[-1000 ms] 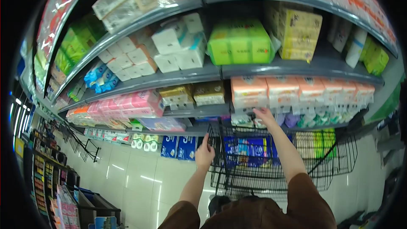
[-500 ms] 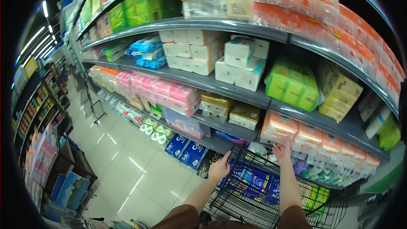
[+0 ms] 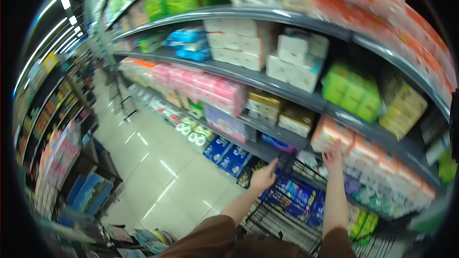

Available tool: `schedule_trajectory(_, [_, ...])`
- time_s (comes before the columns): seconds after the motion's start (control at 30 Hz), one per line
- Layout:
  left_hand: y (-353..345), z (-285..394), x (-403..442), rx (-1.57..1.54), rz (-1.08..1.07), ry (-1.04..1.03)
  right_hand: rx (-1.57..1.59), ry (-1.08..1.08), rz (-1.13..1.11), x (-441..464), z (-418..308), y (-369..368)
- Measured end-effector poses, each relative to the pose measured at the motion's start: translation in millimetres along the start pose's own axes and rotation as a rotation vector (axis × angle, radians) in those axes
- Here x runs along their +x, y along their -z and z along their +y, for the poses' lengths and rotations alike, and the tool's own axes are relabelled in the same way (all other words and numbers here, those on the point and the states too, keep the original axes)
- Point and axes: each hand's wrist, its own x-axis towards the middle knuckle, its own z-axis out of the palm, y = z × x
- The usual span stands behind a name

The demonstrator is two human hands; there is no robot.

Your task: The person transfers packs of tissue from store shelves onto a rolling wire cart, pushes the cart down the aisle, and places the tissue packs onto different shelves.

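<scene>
My right hand (image 3: 333, 156) is raised to the orange-and-white tissue pack (image 3: 331, 136) on the lower shelf. Its fingers are apart at the pack's front lower edge, and whether they touch it I cannot tell. Beside the black wire rack (image 3: 267, 212), my left hand (image 3: 264, 177) has its index finger stretched towards the shelf; the other fingers are partly hidden and nothing shows in them. Dark blue packs (image 3: 294, 193) lie behind the wire, between my forearms.
Shelves hold pink tissue packs (image 3: 224, 93), gold packs (image 3: 296, 119), a green pack (image 3: 351, 91) and white packs (image 3: 294, 69). Blue packs (image 3: 234, 157) stand low by the tiled floor (image 3: 177, 181). A display stand (image 3: 91, 186) is at left, along the aisle.
The view has swung left, so shelves and hands appear further right and the picture is more blurred. Both hands keep nearly the same place relative to the rack and the tissue pack.
</scene>
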Motion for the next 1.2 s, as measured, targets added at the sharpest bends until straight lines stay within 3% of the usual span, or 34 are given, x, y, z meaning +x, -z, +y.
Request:
schedule_trajectory(0.07, [-5.1, -1.7, 1.7, 0.023, -0.009, 0.008, 0.238, -0.011, 0.035, 21.9, 11.6, 25.6])
schedule_trajectory(0.1, [-4.1, 1.4, 2.8, 0.028, -0.018, 0.008, 0.227, 0.111, 0.342, 7.5, 15.2, 3.2])
schedule_trajectory(0.23, [-6.9, 4.2, 3.0, 0.053, -0.03, 0.021, 0.182, 0.26, 0.111, -9.6, 2.5, -1.1])
schedule_trajectory(0.43, [-6.6, 10.4, 5.3, 0.032, -0.03, 0.047, 0.08, 0.05, 0.125, -12.0, -15.8, 20.3])
schedule_trajectory(0.47, [-5.0, 12.3, 5.5, 0.029, -0.038, 0.057, 0.023, 0.082, 0.018, -8.0, -15.4, 31.2])
schedule_trajectory(0.57, [-1.7, 14.5, 6.6, 0.081, -0.059, 0.06, -0.084, 0.038, -0.021, -7.8, -20.1, 40.7])
schedule_trajectory(0.7, [-2.7, 14.8, 7.0, 0.101, -0.084, 0.056, -0.031, 0.229, 0.035, 11.0, 6.2, 51.4])
schedule_trajectory(0.73, [-5.1, 11.7, 6.9, 0.119, -0.08, 0.042, 0.007, 0.23, 0.107, 13.0, 11.1, 48.8])
schedule_trajectory(0.87, [-11.6, 5.3, 8.4, 0.148, -0.057, 0.01, 0.068, 0.251, 0.036, 9.1, 20.4, 34.2])
schedule_trajectory(1.0, [-6.6, 10.3, 6.9, 0.093, -0.063, 0.016, 0.098, 0.286, -0.071, -29.9, 27.5, 15.7])
schedule_trajectory(1.2, [-7.1, 13.3, 9.4, 0.118, -0.038, 0.009, 0.192, 0.168, -0.086, -182.0, 28.0, -18.5])
